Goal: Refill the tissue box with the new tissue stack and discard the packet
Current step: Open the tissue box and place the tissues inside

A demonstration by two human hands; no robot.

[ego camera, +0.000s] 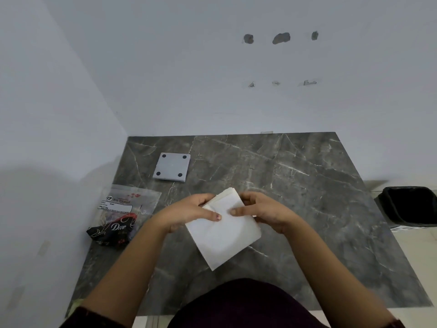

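A white tissue stack (pixel 224 235) is held tilted over the middle of the dark marble table (pixel 319 197). My left hand (pixel 189 214) grips its upper left edge, thumb lying on top. My right hand (pixel 262 213) grips the upper right edge, thumb also on top. The clear plastic packet (pixel 123 214), printed black and red at its lower end, lies flat and crumpled at the table's left edge. A grey square panel (pixel 172 166) with a black dot near each corner lies at the back left; I cannot tell whether it is the tissue box's base or lid.
White walls close in the table at the back and left. A black-lined bin (pixel 409 205) stands on the floor past the table's right edge. My dark-clothed torso (pixel 243 306) is at the near edge.
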